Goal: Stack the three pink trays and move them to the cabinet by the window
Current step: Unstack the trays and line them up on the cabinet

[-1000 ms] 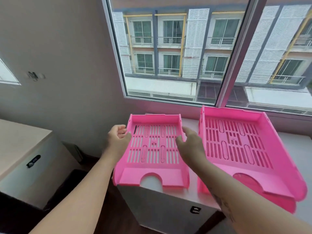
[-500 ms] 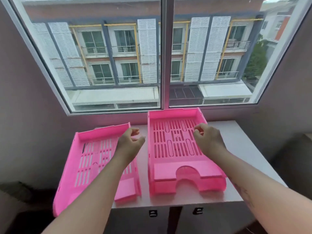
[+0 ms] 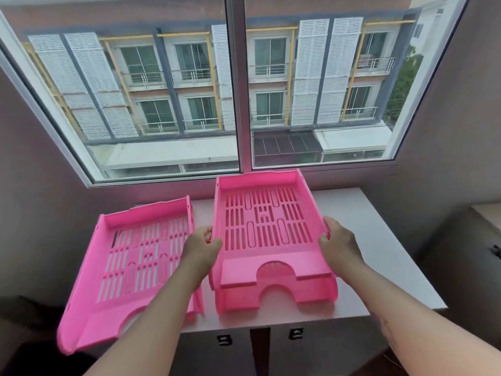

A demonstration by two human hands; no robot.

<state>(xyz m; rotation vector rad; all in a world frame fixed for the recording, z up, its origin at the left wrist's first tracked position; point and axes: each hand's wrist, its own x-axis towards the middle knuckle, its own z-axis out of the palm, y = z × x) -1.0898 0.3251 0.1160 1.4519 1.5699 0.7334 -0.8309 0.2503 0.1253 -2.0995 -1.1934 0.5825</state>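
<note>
Two pink slotted trays sit nested as a stack (image 3: 267, 229) on the white cabinet top (image 3: 379, 245) under the window. My left hand (image 3: 202, 246) grips the stack's left wall and my right hand (image 3: 337, 244) grips its right wall. A third pink tray (image 3: 130, 270) lies to the left, tilted, with its front left corner hanging past the cabinet's edge. No hand touches that single tray.
A large window (image 3: 238, 90) with a central frame post rises right behind the trays. The cabinet has two doors with small dark handles (image 3: 225, 340) below the front edge. Grey walls close in on both sides, and another light surface (image 3: 488, 215) shows at the far right.
My hands let go of the single left tray and moved right. Both hands have closed on the side walls of the two-tray stack. The camera turned to face the window squarely.
</note>
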